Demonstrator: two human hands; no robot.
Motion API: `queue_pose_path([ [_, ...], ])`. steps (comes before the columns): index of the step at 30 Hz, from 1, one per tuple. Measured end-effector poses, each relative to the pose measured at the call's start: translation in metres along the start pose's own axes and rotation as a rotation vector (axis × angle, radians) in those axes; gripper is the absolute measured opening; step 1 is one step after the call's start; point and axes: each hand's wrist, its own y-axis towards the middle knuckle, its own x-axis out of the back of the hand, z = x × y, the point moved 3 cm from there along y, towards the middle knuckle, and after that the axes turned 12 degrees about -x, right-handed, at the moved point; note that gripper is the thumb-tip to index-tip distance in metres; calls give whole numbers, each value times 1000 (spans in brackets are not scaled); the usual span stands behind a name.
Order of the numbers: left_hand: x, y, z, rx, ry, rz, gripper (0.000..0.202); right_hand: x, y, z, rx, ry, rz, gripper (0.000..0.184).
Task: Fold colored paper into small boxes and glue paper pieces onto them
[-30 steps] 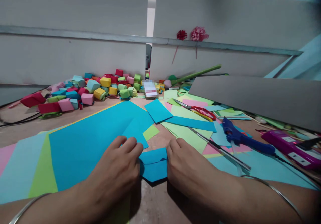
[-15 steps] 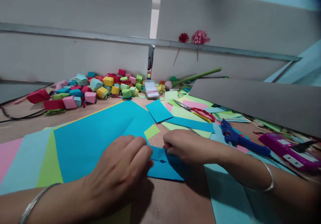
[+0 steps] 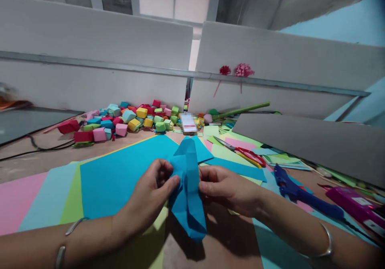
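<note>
Just right of the large blue sheet (image 3: 120, 172), the folded blue paper (image 3: 192, 180) stands tilted above the surface (image 3: 180, 257). The left hand (image 3: 150, 190) pinches its near-sheet side, thumb in front; the right hand (image 3: 224, 186) grips the opposite edge, likely so the loose flaps stay steady. Farther right of the sheet, scissors (image 3: 251, 157) and the glue gun (image 3: 306, 198) lie apart, apparently placed within reach.

the folded paper (image 3: 191, 184) is between the left hand (image 3: 153, 190) and the right hand (image 3: 228, 186). to the left of this paper lie large sheets (image 3: 117, 182); behind it, leftward, is the block pile (image 3: 130, 115). to its right lie the scissors (image 3: 240, 152), then, farther right, the glue gun (image 3: 311, 200). far behind it, 2 flowers (image 3: 244, 70) are at the rail (image 3: 285, 84).
</note>
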Motion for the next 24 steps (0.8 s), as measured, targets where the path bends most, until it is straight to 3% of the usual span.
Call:
queue_pose_path([
  [2,0,1,4,24,-12,4,22,-3,-2,2,2,-172,-45,19],
  [3,0,1,5,26,4,13,20,-1,-4,5,52,-274,-154,15],
  [6,0,2,4,-20,121,72,13,4,-19,22,458,-675,-663,27],
  [8,-1,1,1,-72,208,134,14,-4,-28,27,749,-1019,-809,38],
  [10,-2,0,1,-91,260,186,24,-13,-28,22,854,-1303,-732,37],
  [12,-3,-2,3,-77,302,220,36,-17,-23,15,810,-1446,-613,28],
  [17,-2,-3,8,-112,500,330,30,-19,-14,5,453,-1594,-164,14],
  [19,-2,-3,9,-148,565,380,26,-19,-17,5,323,-1568,-43,14],
  [21,-2,-3,10,-181,606,406,22,-18,-18,8,296,-1487,-70,15],
  [24,-4,-2,10,-223,608,429,18,-10,-15,12,410,-1343,-378,15],
])
